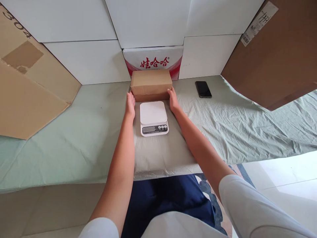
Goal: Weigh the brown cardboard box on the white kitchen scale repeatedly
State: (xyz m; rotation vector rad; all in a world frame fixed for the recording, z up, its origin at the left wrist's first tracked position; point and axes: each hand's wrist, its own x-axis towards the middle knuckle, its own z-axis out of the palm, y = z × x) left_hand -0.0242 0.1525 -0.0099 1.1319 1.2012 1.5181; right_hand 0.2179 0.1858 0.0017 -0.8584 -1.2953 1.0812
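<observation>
A small brown cardboard box (151, 84) rests on the pale green cloth at the back of the table. My left hand (130, 103) presses against its left end and my right hand (173, 99) against its right end, so the box sits gripped between both. Just in front of the box lies a white kitchen scale (153, 118) with a grey display and small buttons; its platform is bare.
A black phone (203, 89) lies flat to the right of the box. A red-and-white printed carton (153, 59) stands behind the box against white panels. Large cardboard sheets lean at the left (29, 86) and right (277, 56). The table's front edge (74, 183) runs below.
</observation>
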